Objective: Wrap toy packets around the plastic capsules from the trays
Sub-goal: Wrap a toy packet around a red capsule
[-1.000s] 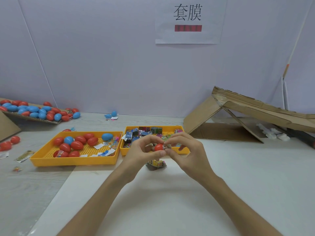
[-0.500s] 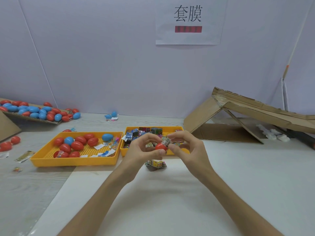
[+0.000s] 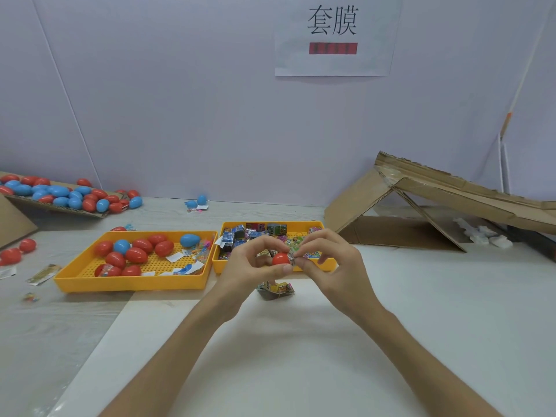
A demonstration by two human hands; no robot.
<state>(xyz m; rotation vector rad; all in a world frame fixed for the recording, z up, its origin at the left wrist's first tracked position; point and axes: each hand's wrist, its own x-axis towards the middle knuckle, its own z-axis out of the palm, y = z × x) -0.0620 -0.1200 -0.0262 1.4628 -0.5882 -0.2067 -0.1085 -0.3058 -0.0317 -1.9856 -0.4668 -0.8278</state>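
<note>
Red capsule (image 3: 280, 258) is held above the bench (image 3: 331, 356), in front of the packet tray (image 3: 221, 266). The left hand (image 3: 251, 264) pinches it steady between thumb and fingers, while the right hand (image 3: 335, 263) pinches a toy packet (image 3: 293, 259) against its end, probably starting the wrap. The capsule tray (image 3: 129, 285) lies to the left. A loose packet (image 3: 278, 288) lies under the hands, blocking nothing.

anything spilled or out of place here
Yes. Two red capsules lie loose on the table left of the capsule tray, two blue capsules sit by the wall, and a toy packet lies on the table before the packet tray. The cardboard box at right looks collapsed and torn.
</note>
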